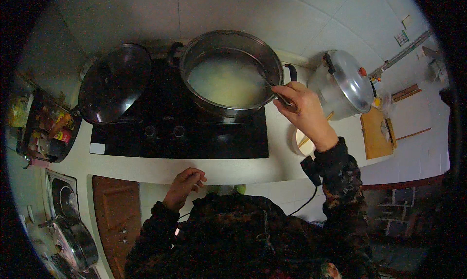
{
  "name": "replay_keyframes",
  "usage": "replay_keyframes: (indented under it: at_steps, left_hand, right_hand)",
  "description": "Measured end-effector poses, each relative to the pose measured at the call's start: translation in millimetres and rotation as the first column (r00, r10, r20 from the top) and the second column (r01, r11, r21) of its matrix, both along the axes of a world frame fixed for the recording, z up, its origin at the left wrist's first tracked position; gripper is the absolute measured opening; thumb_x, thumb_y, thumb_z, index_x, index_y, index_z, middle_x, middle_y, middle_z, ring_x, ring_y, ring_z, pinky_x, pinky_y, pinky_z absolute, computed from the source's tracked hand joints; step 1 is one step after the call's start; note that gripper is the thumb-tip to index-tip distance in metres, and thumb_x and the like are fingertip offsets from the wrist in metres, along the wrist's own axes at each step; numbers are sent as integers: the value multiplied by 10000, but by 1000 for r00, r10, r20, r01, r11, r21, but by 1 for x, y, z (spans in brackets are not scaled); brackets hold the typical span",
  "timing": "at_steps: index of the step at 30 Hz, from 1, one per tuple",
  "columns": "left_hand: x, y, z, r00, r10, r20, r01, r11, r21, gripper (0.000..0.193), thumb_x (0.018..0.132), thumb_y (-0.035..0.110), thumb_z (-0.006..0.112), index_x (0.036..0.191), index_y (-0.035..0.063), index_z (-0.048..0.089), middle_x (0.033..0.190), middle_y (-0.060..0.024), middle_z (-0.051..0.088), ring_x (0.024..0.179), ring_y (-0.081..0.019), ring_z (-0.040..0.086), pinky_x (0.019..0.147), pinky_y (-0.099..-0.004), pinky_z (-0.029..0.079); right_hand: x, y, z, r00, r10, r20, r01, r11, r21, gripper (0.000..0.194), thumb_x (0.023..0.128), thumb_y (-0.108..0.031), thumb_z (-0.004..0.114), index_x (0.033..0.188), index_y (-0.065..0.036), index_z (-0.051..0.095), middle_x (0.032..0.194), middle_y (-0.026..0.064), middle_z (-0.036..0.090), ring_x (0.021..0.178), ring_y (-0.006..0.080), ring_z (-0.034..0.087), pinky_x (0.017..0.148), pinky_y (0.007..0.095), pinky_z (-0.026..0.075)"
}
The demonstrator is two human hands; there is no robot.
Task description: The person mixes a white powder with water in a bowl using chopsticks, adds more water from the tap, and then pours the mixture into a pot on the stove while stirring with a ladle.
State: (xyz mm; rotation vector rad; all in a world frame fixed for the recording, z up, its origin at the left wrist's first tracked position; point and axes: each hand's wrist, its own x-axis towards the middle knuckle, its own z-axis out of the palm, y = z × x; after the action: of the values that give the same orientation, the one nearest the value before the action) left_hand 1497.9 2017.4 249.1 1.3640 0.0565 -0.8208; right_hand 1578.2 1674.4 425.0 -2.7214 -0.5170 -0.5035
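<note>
A large metal pot [230, 78] with dark side handles stands on the right part of the black cooktop [164, 140]. Cloudy, pale yellowish liquid fills its lower part. At the pot's right rim, my right hand [303, 105] grips the handle of a utensil [269, 82] that slants down into the pot; its lower end is hidden. Near the counter's front edge hangs my left hand [188, 182], its fingers loosely curled and nothing seen in them. Below my right wrist, a white bowl [305, 147] has chopsticks [303, 142] lying across it.
A dark pan or lid [115, 83] sits at the cooktop's left, beside a rack of seasoning containers [51, 133]. To the right stand an aluminium pressure cooker [339, 85] and a wooden board [374, 134]. A sink [62, 191] and another metal pan [78, 242] are at lower left.
</note>
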Motion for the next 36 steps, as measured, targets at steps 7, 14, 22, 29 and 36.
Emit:
replay_keyframes:
  at_steps: [7,14,22,29,36]
  left_hand:
    - [-3,-14,-1,999,2,-43,-1,1000,19,204,975,220,485,1064,60,577,979,-45,625,833,-112,551,707,-272,444]
    - [-2,-16,-6,998,31,-45,-29,998,51,256,954,285,526,1041,51,583,970,-51,638,833,-135,581,740,-289,472]
    - [-8,-6,-14,995,82,-51,-82,997,5,280,926,320,572,1049,69,589,973,-48,644,856,-138,586,748,-296,483]
    - [-12,-5,-14,993,99,-57,-99,995,0,240,924,284,584,1041,75,594,968,-53,652,842,-141,588,732,-299,481]
    - [-11,-7,-21,996,67,-67,-68,998,-12,229,936,264,563,1048,65,592,975,-59,655,855,-152,592,727,-302,479]
  right_hand:
    - [-42,10,39,982,-1,-189,45,972,229,230,777,-143,706,992,-66,679,810,132,617,700,283,601,617,353,473]
    - [-43,28,35,965,139,-222,-49,928,370,234,796,-122,708,1014,-45,672,847,125,632,746,248,606,669,310,475]
    - [8,39,-16,979,192,-67,-158,926,344,281,804,-165,694,1073,-96,654,915,140,638,835,327,621,741,367,512]
    - [29,15,-34,1000,-25,-13,27,978,205,269,810,-200,688,1060,-105,661,903,135,643,816,346,623,719,395,524]
    - [-16,1,-1,957,-194,-218,268,879,396,218,849,-96,673,1048,-9,660,890,65,659,748,104,606,679,252,491]
